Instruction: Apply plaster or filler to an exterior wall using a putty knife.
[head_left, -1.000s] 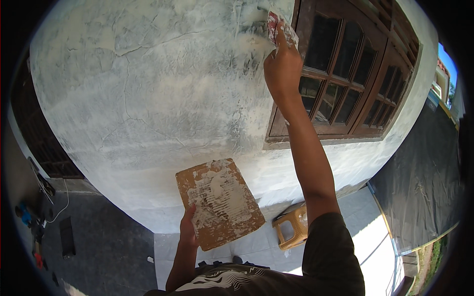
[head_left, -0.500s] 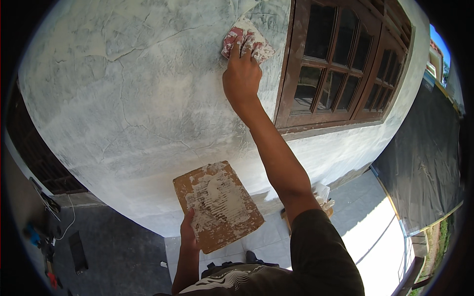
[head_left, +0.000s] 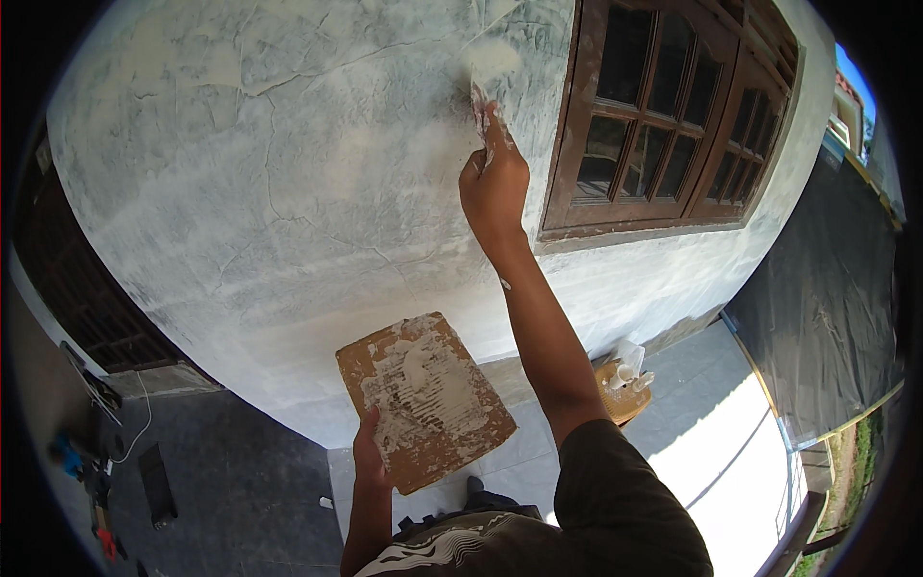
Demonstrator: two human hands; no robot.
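A person's right hand [head_left: 494, 183] clamped its fingers on a paste-smeared scraper [head_left: 480, 108], seen nearly edge-on at a cracked, patchy wall [head_left: 336, 163], just below a pale patch [head_left: 495, 61] and left of a brown wooden window [head_left: 663, 125]; whether the blade touched the wall could not be told. Lower down, the left hand [head_left: 367, 440] held a brown board [head_left: 415, 474] spread with whitish paste [head_left: 423, 370], thumb pressed over its left edge, other fingers hidden beneath. White containers [head_left: 627, 365] stood on a tan stool [head_left: 615, 408] near the wall's base.
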